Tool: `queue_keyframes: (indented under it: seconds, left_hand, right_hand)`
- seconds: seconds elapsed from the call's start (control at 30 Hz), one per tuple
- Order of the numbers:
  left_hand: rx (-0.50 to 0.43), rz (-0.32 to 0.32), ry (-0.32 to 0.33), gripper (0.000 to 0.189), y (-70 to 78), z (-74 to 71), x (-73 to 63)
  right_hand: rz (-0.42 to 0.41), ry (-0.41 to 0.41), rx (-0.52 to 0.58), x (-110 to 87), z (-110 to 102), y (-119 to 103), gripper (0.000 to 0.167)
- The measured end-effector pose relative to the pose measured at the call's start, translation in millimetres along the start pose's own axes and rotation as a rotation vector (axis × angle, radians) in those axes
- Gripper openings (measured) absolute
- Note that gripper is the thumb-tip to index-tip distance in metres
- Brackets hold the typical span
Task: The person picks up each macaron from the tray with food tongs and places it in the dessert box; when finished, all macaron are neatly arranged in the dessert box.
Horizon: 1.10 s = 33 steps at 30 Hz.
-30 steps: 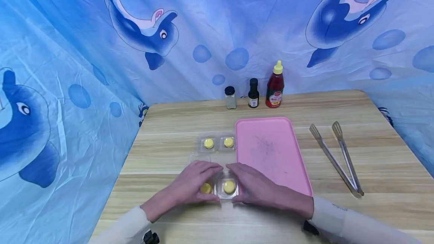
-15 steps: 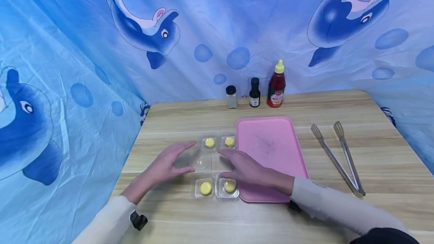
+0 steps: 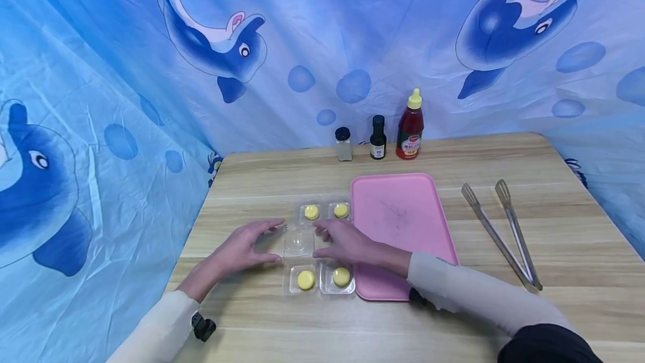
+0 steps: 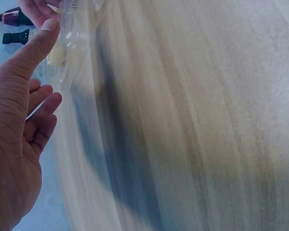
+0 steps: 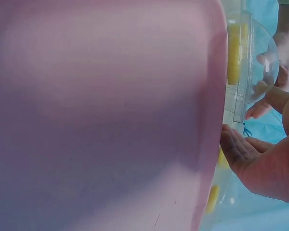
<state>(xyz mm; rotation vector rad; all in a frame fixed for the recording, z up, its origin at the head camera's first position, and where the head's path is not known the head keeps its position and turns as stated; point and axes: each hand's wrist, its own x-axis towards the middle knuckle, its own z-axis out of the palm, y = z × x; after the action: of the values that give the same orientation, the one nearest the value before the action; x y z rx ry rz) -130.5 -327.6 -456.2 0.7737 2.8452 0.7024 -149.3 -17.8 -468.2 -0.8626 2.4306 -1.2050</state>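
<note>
A clear plastic lid [image 3: 299, 241] lies between my two hands in the head view. My left hand [image 3: 241, 250] is at its left side, fingers extended and thumb apart, tips right beside the edge. From the other side, my right hand [image 3: 347, 240] has its thumb and bent fingers spread at the lid's right edge. Nothing shows gripped in either hand. Just below are two clear boxes, each with a round yellow piece: the near left box [image 3: 294, 289] and the near right box [image 3: 328, 289]. The far yellow pieces [image 3: 312, 212] sit in two more clear containers above.
A pink tray [image 3: 403, 228] lies under my right forearm. Steel tongs [image 3: 504, 245] rest spread on the right. At the back stand a black-capped shaker [image 3: 344, 147], a dark bottle [image 3: 378, 139] and a red sauce bottle [image 3: 410, 133].
Both hands have left the near right box and moved up and left to the two sides of the clear lid. Over the last half second they have drawn closer to its edges.
</note>
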Motion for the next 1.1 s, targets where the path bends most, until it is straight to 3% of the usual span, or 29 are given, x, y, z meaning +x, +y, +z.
queue_keyframes:
  seconds: [0.77,1.1]
  left_hand:
    - [-0.001,0.011,0.015,0.076,1.6,11.6,-0.6]
    - [0.013,0.064,0.076,0.075,3.1,6.3,-0.2]
  right_hand:
    - [0.032,0.02,-0.006,10.2,9.3,-2.7,0.076]
    - [0.001,0.045,0.007,9.4,7.9,-4.2,0.069]
